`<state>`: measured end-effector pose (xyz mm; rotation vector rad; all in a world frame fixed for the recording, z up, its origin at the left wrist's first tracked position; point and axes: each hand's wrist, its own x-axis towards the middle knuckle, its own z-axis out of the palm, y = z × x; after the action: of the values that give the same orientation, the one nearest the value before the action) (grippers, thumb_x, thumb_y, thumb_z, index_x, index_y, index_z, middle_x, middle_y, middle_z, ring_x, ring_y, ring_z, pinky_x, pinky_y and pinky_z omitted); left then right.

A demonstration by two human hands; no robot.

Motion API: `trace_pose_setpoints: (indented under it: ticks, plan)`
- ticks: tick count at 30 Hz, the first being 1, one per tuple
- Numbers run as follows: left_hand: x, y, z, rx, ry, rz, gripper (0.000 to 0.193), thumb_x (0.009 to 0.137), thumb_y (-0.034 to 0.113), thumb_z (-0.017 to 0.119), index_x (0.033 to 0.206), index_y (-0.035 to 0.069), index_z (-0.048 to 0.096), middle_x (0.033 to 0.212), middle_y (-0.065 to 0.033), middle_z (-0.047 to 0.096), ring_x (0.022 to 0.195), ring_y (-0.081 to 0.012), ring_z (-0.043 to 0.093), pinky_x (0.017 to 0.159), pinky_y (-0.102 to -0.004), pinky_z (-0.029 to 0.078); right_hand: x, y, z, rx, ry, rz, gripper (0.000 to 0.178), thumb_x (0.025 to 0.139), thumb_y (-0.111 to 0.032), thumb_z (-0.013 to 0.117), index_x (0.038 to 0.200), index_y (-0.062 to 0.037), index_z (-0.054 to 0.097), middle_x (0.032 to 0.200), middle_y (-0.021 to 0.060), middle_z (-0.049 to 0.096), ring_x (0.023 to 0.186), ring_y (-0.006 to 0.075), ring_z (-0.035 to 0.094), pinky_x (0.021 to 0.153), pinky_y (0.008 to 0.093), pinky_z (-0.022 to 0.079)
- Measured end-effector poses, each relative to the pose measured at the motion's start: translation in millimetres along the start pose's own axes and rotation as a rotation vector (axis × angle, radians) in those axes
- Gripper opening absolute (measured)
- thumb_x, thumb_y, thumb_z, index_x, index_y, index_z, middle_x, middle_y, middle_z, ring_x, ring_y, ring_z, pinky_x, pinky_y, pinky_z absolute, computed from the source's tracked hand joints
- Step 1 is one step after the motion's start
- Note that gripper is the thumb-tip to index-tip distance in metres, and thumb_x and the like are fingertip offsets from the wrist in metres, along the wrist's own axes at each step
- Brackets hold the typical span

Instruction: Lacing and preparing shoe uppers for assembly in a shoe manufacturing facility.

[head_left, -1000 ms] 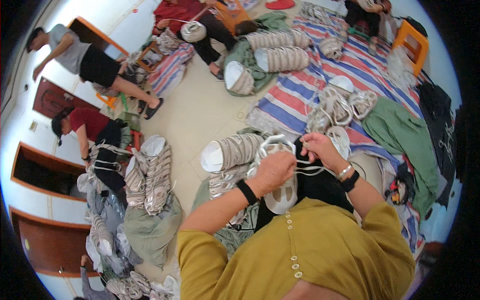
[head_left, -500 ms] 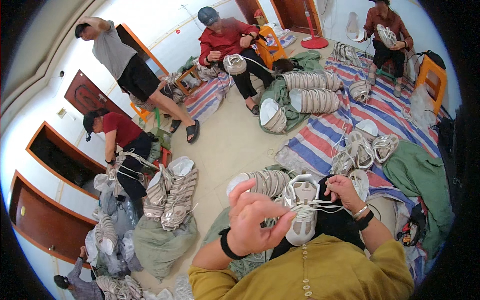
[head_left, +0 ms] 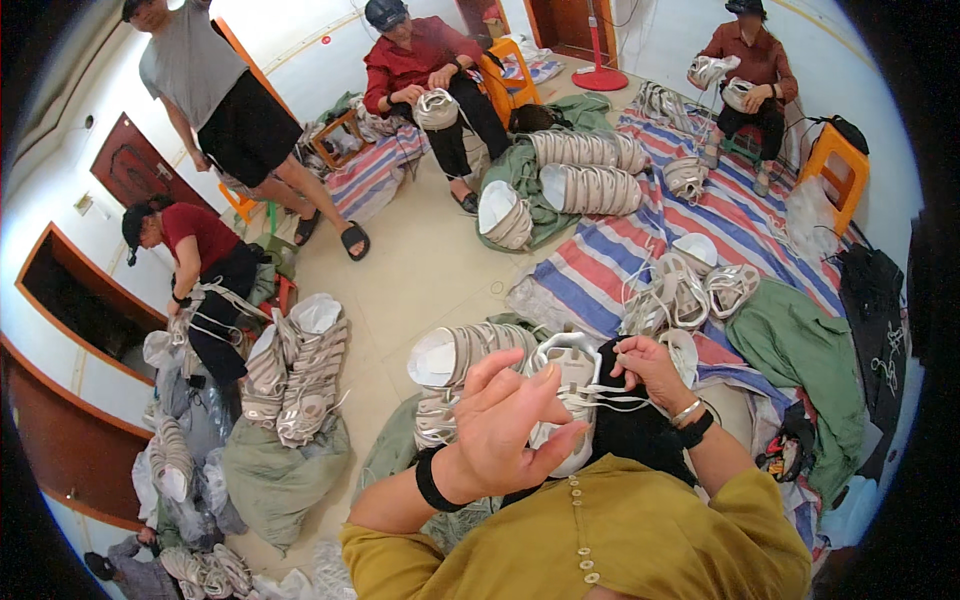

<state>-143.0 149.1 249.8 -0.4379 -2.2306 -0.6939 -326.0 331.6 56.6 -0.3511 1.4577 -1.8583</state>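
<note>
A beige and white sneaker (head_left: 577,368) rests on my lap, its toe toward me and partly hidden behind my left hand. White shoelaces (head_left: 615,392) stretch from its eyelets toward the right. My right hand (head_left: 652,372) is closed, fingers curled in a pinch at the lace ends. My left hand (head_left: 510,420) is raised over the shoe's left side, thumb and forefinger apart, and no lace shows between them. Stacked beige shoes (head_left: 470,352) lie just beyond my left hand. Several loose sneakers (head_left: 685,290) sit to the right of my knee.
A striped tarp (head_left: 590,260) covers the floor ahead, with rows of nested shoes (head_left: 592,190). Green cloth (head_left: 800,340) lies at right. A left-hand shoe stack (head_left: 315,370) leans on a sack (head_left: 285,480). Co-workers sit around; a person in grey (head_left: 200,75) stands at far left.
My left hand's thumb and forefinger have parted. The view has shifted, so the room sits further left. The standing person has lowered an arm, and the seated person in red has brought both hands to a shoe.
</note>
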Motion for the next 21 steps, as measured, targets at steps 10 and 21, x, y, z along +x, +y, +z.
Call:
trace_pose_setpoints:
  ticks: [10,21]
  plan:
    - [-0.8,-6.1,7.7,-0.031,-0.011,-0.002,0.053,0.068,0.004,0.073,0.116,0.001,0.052,0.067,0.0034,0.064,0.064,-0.0173,0.055,0.087,-0.0418,0.042,1.3,3.8,-3.2,0.010,-0.002,0.013,0.015,0.088,-0.013,0.061,0.097,-0.0030,0.056,0.078,0.0102,0.066,0.051,0.0072,0.056,0.045,0.0184,0.044]
    - [-9.2,-13.6,13.6,-0.049,0.027,-0.022,0.053,0.071,0.005,0.071,0.119,0.000,0.051,0.065,0.0022,0.062,0.064,-0.0183,0.056,0.085,-0.0424,0.042,2.1,0.3,-0.6,0.041,0.011,0.013,0.015,0.088,-0.010,0.061,0.099,-0.0029,0.055,0.078,0.0111,0.067,0.050,0.0076,0.056,0.046,0.0170,0.046]
